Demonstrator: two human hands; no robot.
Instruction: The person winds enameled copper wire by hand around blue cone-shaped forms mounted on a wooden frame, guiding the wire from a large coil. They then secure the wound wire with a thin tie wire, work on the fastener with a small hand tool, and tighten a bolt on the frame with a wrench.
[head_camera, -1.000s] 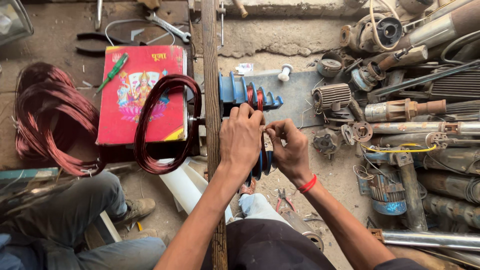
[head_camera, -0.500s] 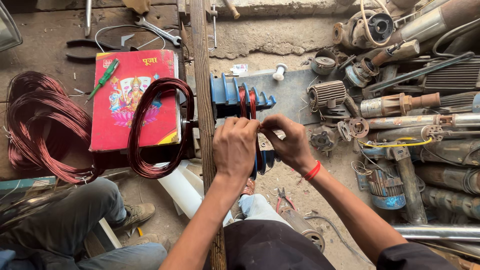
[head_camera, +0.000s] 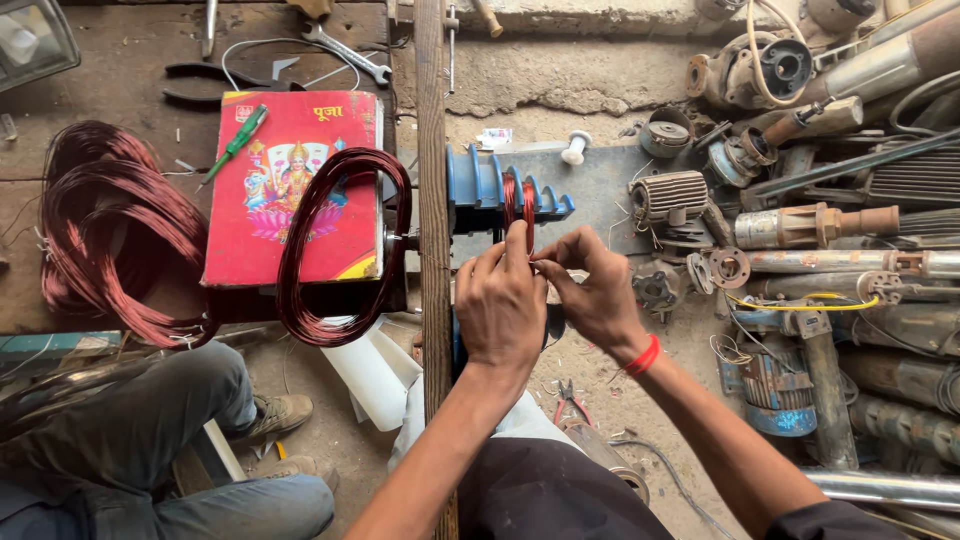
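1. The left hand (head_camera: 503, 300) is curled, back up, over the near side of the blue former (head_camera: 495, 190); its fingers are bent close together, with the fingertips at the red wire (head_camera: 518, 200) wound in the former's grooves.
2. The right hand (head_camera: 597, 290) sits just to its right, touching it at the fingertips. Its thumb and forefinger are pinched together, apparently on a strand of that wire, though the strand itself is too thin to make out. A red band (head_camera: 643, 356) circles the wrist.
3. The former stands just right of an upright wooden post (head_camera: 432, 200), in the middle of the scene, and the wire fills two of its middle grooves.
4. Left of the post a large wire coil (head_camera: 335, 245) hangs on a spindle, in front of a red box (head_camera: 290, 190).
5. A green screwdriver (head_camera: 233, 146) lies across the box's far left corner.
6. A loose wire bundle (head_camera: 105, 235) lies at far left on the counter (head_camera: 130, 60).
7. Motor parts (head_camera: 800, 220) are piled at right.
8. Another person's leg (head_camera: 140, 420) is at near left.
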